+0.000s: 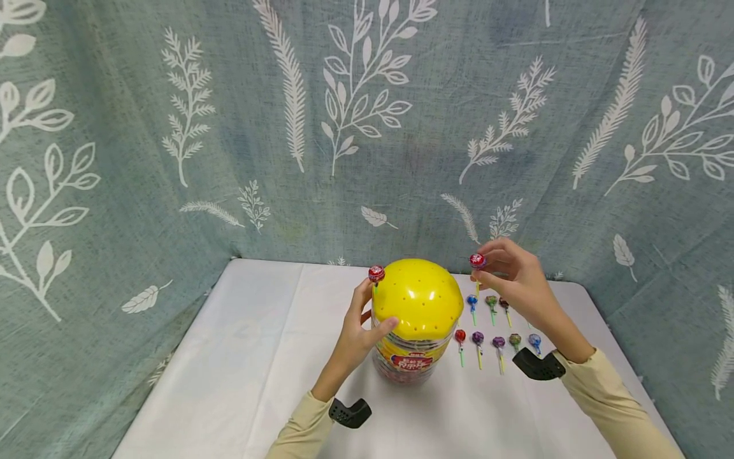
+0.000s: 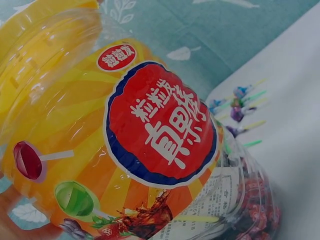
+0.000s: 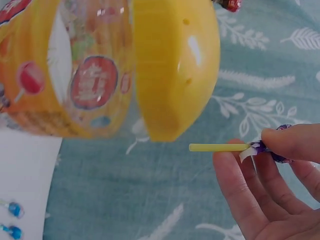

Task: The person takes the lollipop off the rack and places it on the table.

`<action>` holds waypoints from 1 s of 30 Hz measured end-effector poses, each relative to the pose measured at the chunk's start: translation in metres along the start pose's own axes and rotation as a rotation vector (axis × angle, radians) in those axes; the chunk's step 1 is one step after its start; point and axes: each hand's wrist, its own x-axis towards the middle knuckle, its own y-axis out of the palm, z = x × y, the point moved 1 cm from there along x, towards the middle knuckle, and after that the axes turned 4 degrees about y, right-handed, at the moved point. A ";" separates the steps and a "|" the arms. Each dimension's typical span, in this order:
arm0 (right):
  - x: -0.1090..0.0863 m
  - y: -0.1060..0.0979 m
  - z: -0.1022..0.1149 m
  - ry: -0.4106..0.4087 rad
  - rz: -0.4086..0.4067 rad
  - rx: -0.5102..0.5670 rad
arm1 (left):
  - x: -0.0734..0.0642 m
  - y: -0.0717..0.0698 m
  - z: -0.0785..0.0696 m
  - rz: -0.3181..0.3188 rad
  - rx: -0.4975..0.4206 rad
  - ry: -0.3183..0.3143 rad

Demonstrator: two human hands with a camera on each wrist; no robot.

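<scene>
A clear plastic lollipop jar (image 1: 408,363) with a yellow domed lid (image 1: 423,305) stands upright on the table. My left hand (image 1: 360,325) grips its left side, thumb across the lid's front edge. Beside those fingers, a red-wrapped lollipop (image 1: 376,274) stands at the lid's left edge; how its stick is seated is hidden. To the right of the lid and apart from it, my right hand (image 1: 513,274) pinches another lollipop (image 1: 477,261) with a red and purple wrapper. Its yellow stick (image 3: 215,147) points down in the head view. The jar's printed label (image 2: 160,125) fills the left wrist view.
Right of the jar, several wrapped lollipops lie in rows, among them a red one (image 1: 460,335) and a blue one (image 1: 472,301); my right forearm partly covers them. White cloth (image 1: 275,338) covers the table. A grey-green leaf-patterned curtain (image 1: 241,127) hangs behind and at both sides.
</scene>
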 end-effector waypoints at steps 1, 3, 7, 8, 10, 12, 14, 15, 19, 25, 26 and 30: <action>-0.001 -0.002 -0.002 0.001 -0.006 -0.005 | 0.000 0.000 0.000 0.000 0.000 0.001; -0.004 -0.006 -0.005 0.008 -0.015 -0.017 | 0.000 0.000 0.000 -0.001 -0.001 0.005; -0.011 -0.014 -0.012 0.024 -0.036 -0.033 | 0.000 0.001 0.000 -0.002 -0.003 0.003; -0.013 -0.016 -0.014 0.027 -0.041 -0.036 | 0.000 0.001 0.000 -0.001 -0.004 0.002; -0.017 -0.020 -0.018 0.036 -0.050 -0.038 | 0.000 0.001 0.000 -0.001 -0.002 0.000; -0.021 -0.024 -0.021 0.048 -0.059 -0.045 | 0.000 0.001 0.000 -0.001 -0.003 0.003; -0.024 -0.027 -0.024 0.063 -0.066 -0.049 | 0.000 0.001 0.000 -0.002 -0.005 0.008; -0.025 -0.029 -0.026 0.071 -0.069 -0.052 | 0.000 0.001 0.000 -0.002 -0.004 0.009; -0.031 -0.035 -0.033 0.095 -0.087 -0.093 | 0.000 0.001 0.000 0.000 -0.005 0.008; -0.041 -0.043 -0.045 0.134 -0.114 -0.143 | 0.001 0.001 -0.001 -0.001 -0.006 0.003; -0.043 -0.045 -0.046 0.142 -0.117 -0.150 | 0.000 0.001 -0.001 -0.002 -0.007 0.003; -0.050 -0.050 -0.054 0.165 -0.131 -0.154 | 0.000 0.001 -0.002 -0.005 -0.012 0.003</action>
